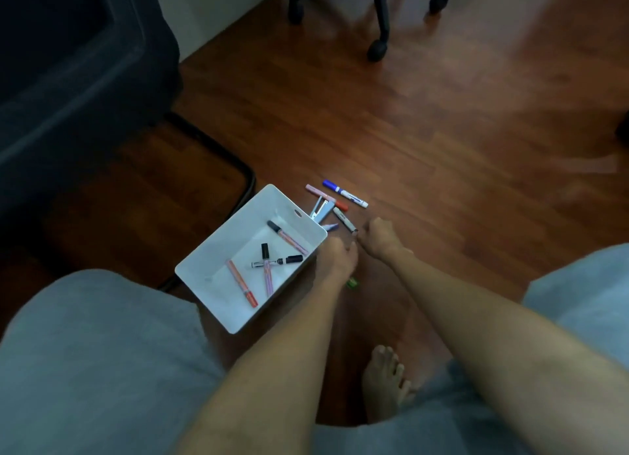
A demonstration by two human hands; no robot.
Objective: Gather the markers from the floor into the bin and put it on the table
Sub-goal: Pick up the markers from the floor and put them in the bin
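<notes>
A white bin stands on the wood floor with several markers inside, among them an orange marker and a pink marker. Just beyond its far corner lie loose markers: a blue-capped white marker, a pink marker, a red-capped marker and a grey-black marker. My right hand pinches the near end of the grey-black marker. My left hand is curled against the bin's right rim. A small green object shows under its wrist, and I cannot tell whether the hand holds it.
An office chair base with castors stands at the far side. A dark piece of furniture and a black metal frame are to the left of the bin. My knees in grey shorts and a bare foot are close below.
</notes>
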